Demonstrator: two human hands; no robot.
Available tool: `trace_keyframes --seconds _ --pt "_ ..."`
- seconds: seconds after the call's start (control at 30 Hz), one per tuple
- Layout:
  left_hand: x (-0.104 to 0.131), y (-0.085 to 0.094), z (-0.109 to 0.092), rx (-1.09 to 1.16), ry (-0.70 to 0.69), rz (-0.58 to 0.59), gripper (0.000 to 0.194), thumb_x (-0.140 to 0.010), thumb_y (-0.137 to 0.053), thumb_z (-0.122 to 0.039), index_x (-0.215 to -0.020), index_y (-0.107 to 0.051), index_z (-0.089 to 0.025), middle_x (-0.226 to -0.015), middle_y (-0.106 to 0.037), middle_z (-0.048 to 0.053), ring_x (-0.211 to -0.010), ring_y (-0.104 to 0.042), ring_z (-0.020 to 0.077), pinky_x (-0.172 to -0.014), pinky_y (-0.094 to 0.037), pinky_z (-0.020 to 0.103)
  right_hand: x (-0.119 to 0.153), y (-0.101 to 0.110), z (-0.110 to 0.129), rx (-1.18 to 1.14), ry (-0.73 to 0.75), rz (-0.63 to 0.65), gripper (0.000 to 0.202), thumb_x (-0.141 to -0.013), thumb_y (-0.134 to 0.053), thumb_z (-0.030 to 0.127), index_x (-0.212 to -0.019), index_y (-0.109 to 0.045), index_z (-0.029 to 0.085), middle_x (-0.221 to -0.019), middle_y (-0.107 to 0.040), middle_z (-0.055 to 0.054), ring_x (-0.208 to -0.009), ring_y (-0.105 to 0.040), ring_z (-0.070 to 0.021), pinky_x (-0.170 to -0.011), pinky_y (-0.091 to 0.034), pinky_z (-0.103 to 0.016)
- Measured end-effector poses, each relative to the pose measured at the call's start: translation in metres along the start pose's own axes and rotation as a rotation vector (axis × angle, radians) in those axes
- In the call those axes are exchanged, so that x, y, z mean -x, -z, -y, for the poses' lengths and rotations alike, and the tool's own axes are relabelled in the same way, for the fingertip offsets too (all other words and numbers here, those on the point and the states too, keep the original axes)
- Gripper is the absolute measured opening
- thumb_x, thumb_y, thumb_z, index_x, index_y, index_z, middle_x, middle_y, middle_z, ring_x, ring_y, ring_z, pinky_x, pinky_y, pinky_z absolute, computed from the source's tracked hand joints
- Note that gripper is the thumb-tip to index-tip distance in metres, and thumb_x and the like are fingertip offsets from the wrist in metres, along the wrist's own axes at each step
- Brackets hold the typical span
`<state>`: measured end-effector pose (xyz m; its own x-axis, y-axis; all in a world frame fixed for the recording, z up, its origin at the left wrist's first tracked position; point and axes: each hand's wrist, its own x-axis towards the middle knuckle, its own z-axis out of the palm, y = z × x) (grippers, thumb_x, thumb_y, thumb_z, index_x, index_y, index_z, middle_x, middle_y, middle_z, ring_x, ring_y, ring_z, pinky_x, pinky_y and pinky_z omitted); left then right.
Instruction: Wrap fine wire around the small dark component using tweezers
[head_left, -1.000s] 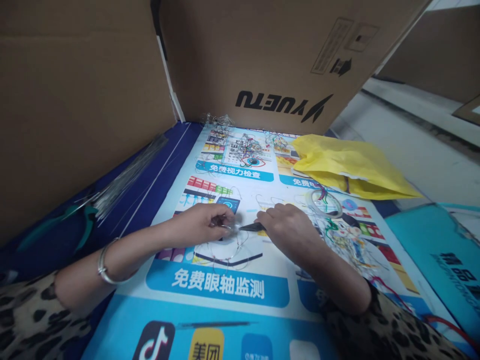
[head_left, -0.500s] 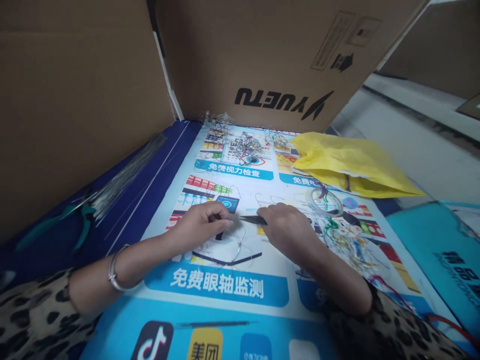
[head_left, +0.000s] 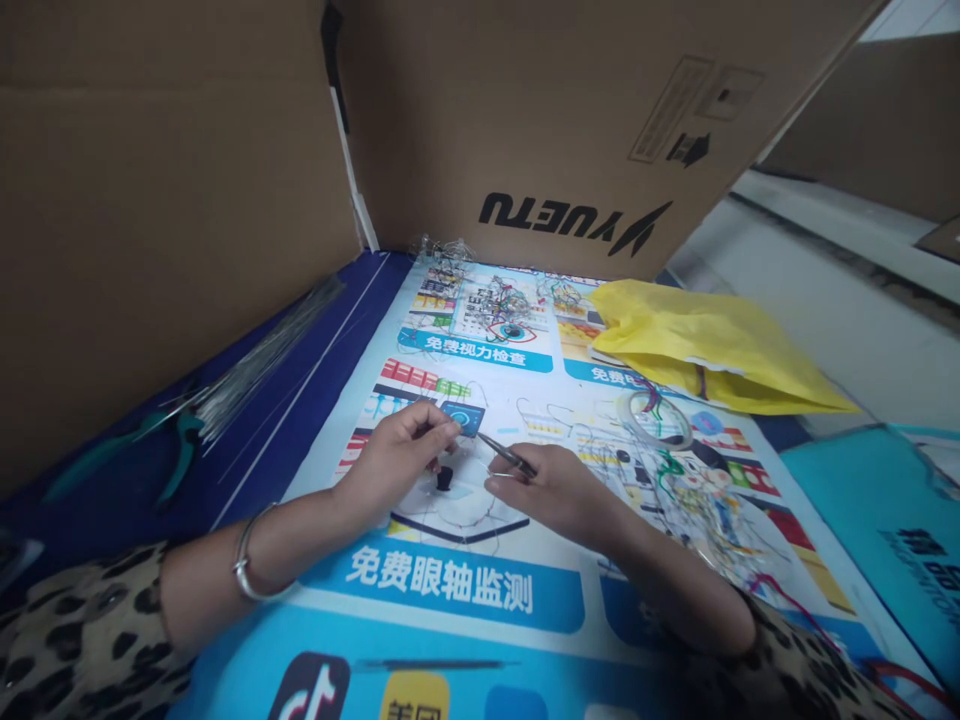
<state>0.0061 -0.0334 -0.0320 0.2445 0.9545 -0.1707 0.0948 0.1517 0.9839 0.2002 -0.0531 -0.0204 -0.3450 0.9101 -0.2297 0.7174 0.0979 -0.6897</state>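
Note:
My left hand (head_left: 405, 450) is closed in a pinch, thumb against forefinger, on what looks like a thin wire; most of it is too fine to follow. Facing it, my right hand (head_left: 559, 495) grips a pair of dark metal tweezers (head_left: 513, 458), the tips pointing left just short of my left fingertips. Fine wire loops lie on the printed sheet (head_left: 480, 580) beneath both hands. To the right of my right hand is a tangled heap of colored wires (head_left: 701, 510), with a roll of clear tape (head_left: 626, 425) behind it.
Teal-handled pliers (head_left: 184, 455) and a bundle of straight wires (head_left: 262, 360) lie at left on the blue cloth. Cardboard panels (head_left: 525, 120) wall off the back and left. A yellow bag (head_left: 712, 340) rests at back right, near a teal bag (head_left: 877, 530). More wire tangles (head_left: 510, 300) lie at back.
My right hand has turned and shifted slightly down, so the tweezers now slant upward to the left and show more. The left hand keeps its pinch. The whole view has shifted a little.

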Motion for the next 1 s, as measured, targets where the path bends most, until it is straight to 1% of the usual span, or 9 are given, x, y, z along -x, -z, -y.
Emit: trace_keyframes --seconds 0.1,0.23,0.33,0.43,0.6,0.8,0.9,1.0 --pt "0.0019 -0.0022 0.0004 0.012 -0.016 -0.009 0.022 -0.078 -0.055 -0.037 -0.075 -0.052 -0.015 -0.071 -0.056 0.0 -0.058 -0.049 0.0084 -0.054 -0.041 0.02 -0.0005 -0.0037 0.0019 -0.002 0.003 -0.029 0.02 -0.079 -0.047 0.035 -0.07 -0.056 0.02 -0.058 -0.051 0.005 -0.054 -0.045 -0.0091 -0.05 -0.03 -0.021" --pt "0.0019 -0.0027 0.0038 0.01 -0.016 0.03 0.023 -0.078 -0.055 -0.037 -0.076 -0.052 -0.015 -0.07 -0.055 -0.001 -0.058 -0.049 0.0082 -0.054 -0.042 0.02 -0.0021 -0.0057 0.0038 -0.007 -0.021 -0.105 0.018 -0.078 -0.046 0.032 -0.068 -0.053 0.019 -0.059 -0.052 0.003 -0.056 -0.047 -0.0102 -0.051 -0.031 -0.022" --pt "0.0013 -0.0023 0.0062 0.003 -0.037 0.053 0.022 -0.078 -0.056 -0.037 -0.077 -0.053 -0.015 -0.068 -0.054 -0.002 -0.058 -0.048 0.0079 -0.054 -0.041 0.02 -0.0033 -0.0068 0.0043 -0.02 -0.04 -0.135 0.015 -0.077 -0.045 0.029 -0.072 -0.055 0.02 -0.063 -0.057 0.002 -0.058 -0.049 -0.0109 -0.052 -0.032 -0.022" --pt "0.0009 -0.002 0.0069 -0.027 -0.058 0.064 0.021 -0.078 -0.055 -0.037 -0.078 -0.053 -0.016 -0.069 -0.053 -0.002 -0.059 -0.048 0.0081 -0.054 -0.041 0.02 -0.0034 -0.0079 0.0049 0.001 -0.045 -0.162 0.015 -0.077 -0.044 0.027 -0.075 -0.057 0.02 -0.065 -0.058 0.002 -0.058 -0.049 -0.011 -0.052 -0.032 -0.022" --pt "-0.0001 -0.0015 0.0067 -0.061 -0.074 0.1 0.018 -0.081 -0.052 -0.035 -0.079 -0.051 -0.016 -0.067 -0.051 -0.002 -0.058 -0.048 0.0085 -0.054 -0.04 0.021 -0.0022 -0.0073 0.0079 0.039 -0.023 -0.174 0.016 -0.079 -0.042 0.027 -0.07 -0.053 0.02 -0.061 -0.055 0.003 -0.057 -0.048 -0.0106 -0.052 -0.03 -0.022" --pt "0.0004 0.0002 0.0054 -0.159 -0.15 0.097 0.016 -0.083 -0.049 -0.033 -0.079 -0.051 -0.017 -0.068 -0.051 -0.002 -0.063 -0.048 0.0097 -0.059 -0.039 0.021 -0.0011 -0.0082 0.0087 0.092 0.024 -0.163 0.016 -0.079 -0.041 0.024 -0.064 -0.047 0.02 -0.056 -0.048 0.004 -0.054 -0.044 -0.0094 -0.05 -0.026 -0.022" --pt "0.0014 0.0005 0.0046 -0.211 -0.179 0.103 0.015 -0.084 -0.046 -0.031 -0.08 -0.051 -0.017 -0.067 -0.052 -0.002 -0.062 -0.048 0.01 -0.059 -0.039 0.022 -0.0013 -0.0093 0.0073 0.104 0.038 -0.168 0.015 -0.079 -0.041 0.023 -0.065 -0.047 0.02 -0.057 -0.048 0.004 -0.054 -0.043 -0.0093 -0.051 -0.026 -0.022" --pt "0.0017 0.0008 0.0044 -0.267 -0.202 0.097 0.013 -0.084 -0.045 -0.03 -0.081 -0.051 -0.018 -0.065 -0.052 -0.003 -0.061 -0.048 0.01 -0.059 -0.038 0.022 -0.0019 -0.0097 0.0063 0.099 0.03 -0.183 0.016 -0.079 -0.042 0.025 -0.065 -0.045 0.02 -0.057 -0.047 0.004 -0.053 -0.042 -0.009 -0.05 -0.025 -0.022"
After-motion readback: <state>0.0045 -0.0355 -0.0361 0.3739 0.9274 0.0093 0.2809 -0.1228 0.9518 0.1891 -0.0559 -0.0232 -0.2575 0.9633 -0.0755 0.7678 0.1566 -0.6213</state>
